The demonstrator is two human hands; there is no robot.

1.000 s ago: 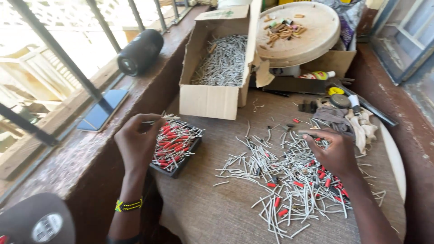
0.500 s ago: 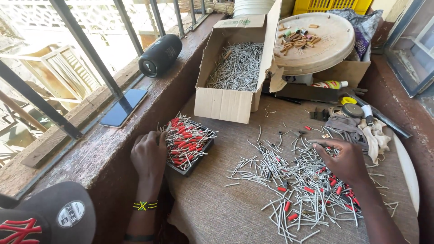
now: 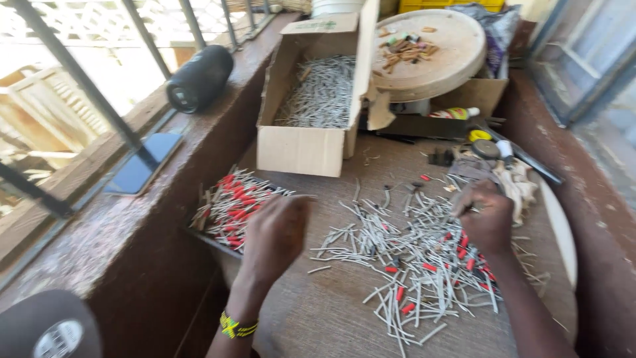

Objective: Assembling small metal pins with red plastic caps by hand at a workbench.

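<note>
A loose heap of grey sticks (image 3: pixel 411 265), some with red tips, is spread over the brown cloth-covered table (image 3: pixel 318 318). My right hand (image 3: pixel 487 219) rests on the far right of the heap, fingers curled among the sticks. My left hand (image 3: pixel 275 235) hovers blurred between the heap and a small dark tray (image 3: pixel 212 240) stacked with red-tipped sticks (image 3: pixel 235 202); whether it holds anything is unclear. A yellow-green wristband (image 3: pixel 237 326) circles my left wrist.
An open cardboard box (image 3: pixel 305 149) full of grey sticks stands behind. A round wooden board (image 3: pixel 450 63) with scraps lies on another box. A black cylindrical speaker (image 3: pixel 199 78) and a phone (image 3: pixel 142 166) sit on the ledge by the window bars. A cap (image 3: pixel 46 328) is at lower left.
My left hand has moved right, off the tray of red-tipped sticks and towards the heap. My right hand stays at the heap's right side. The camera has shifted a little.
</note>
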